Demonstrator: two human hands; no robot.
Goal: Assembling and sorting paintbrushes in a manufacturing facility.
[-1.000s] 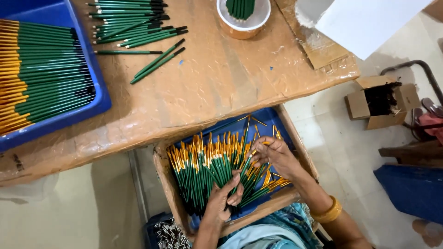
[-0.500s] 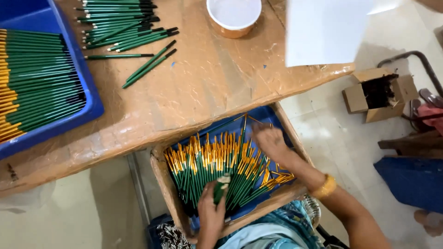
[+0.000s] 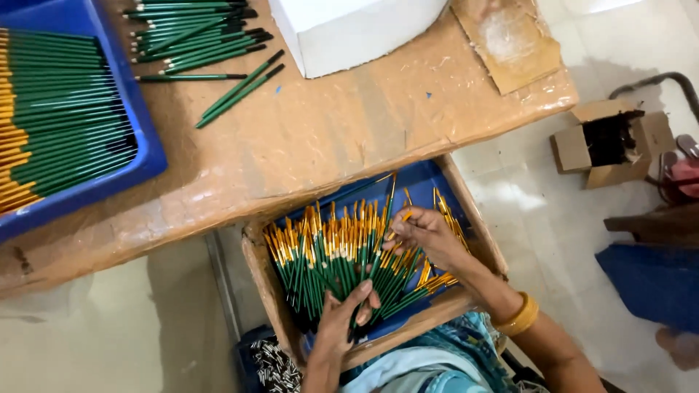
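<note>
The left hand (image 3: 338,320) grips the lower ends of a fanned bundle of thin green-handled brushes with gold metal ferrules (image 3: 342,251), fingers curled around the handles. The right hand (image 3: 429,236) rests on the bundle's upper right part, fingertips pinching a few ferrule ends. The bundle lies in a shallow wooden tray with a blue lining (image 3: 437,182) on the person's lap, below the table edge; the brushes are too many to count. One gold bangle (image 3: 518,316) circles the right wrist. On the worn brown wooden table (image 3: 349,138) sit one blue plastic bin of stacked brushes (image 3: 138,138), one loose pile of green brushes (image 3: 196,44), and one white box (image 3: 349,33). One open cardboard carton (image 3: 608,142) stands on the floor.
</note>
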